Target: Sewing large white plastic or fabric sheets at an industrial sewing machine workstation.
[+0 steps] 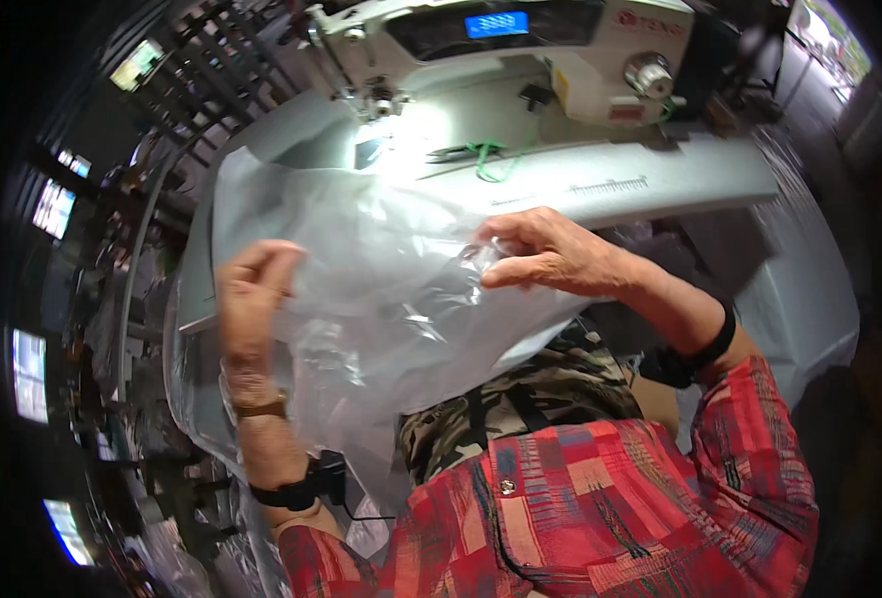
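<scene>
A thin, clear plastic sheet [391, 269] spreads in wrinkles from the sewing machine's bed down over my lap; I cannot tell if it is a bag. My right hand [561, 254] pinches a gathered bit of it between thumb and fingers. At the sheet's left side my left hand [254, 289] is raised, slightly blurred, its fingers curled and pressed together. Whatever is between those fingertips, if anything, cannot be made out. Beyond both hands stands the white sewing machine [581, 60], its lamp shining on the needle area.
Green thread [489, 159] and a dark slim tool [451, 154] lie on the machine bed [660, 179]. More clear plastic [810, 269] covers the table's right side. Dark racks [197, 90] stand at the far left. Black straps with small devices sit on both forearms.
</scene>
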